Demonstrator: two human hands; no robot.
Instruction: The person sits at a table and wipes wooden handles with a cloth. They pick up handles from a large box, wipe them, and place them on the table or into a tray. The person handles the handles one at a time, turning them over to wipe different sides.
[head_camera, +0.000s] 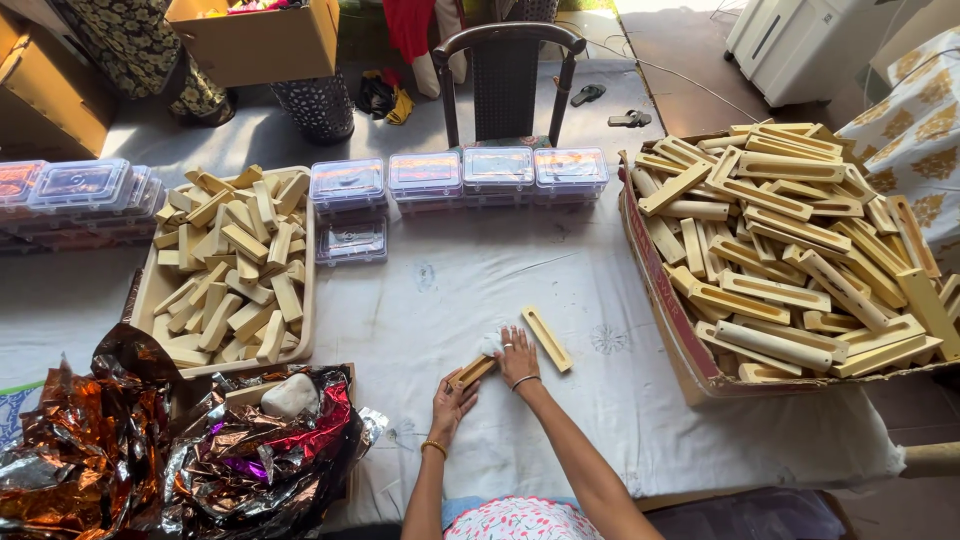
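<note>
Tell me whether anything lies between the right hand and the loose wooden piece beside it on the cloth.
Nothing visible does. The right hand rests on a white cloth wad, and the loose wooden piece lies just right of it on bare table cloth.

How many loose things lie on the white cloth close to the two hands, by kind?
Wooden bars: 2
White wad under the right hand: 1
Total: 3

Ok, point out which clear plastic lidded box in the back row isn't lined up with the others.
The clear plastic lidded box sitting alone in front of the row's left end, beside the beige tray of wooden blocks; the other four boxes stand side by side.
</note>
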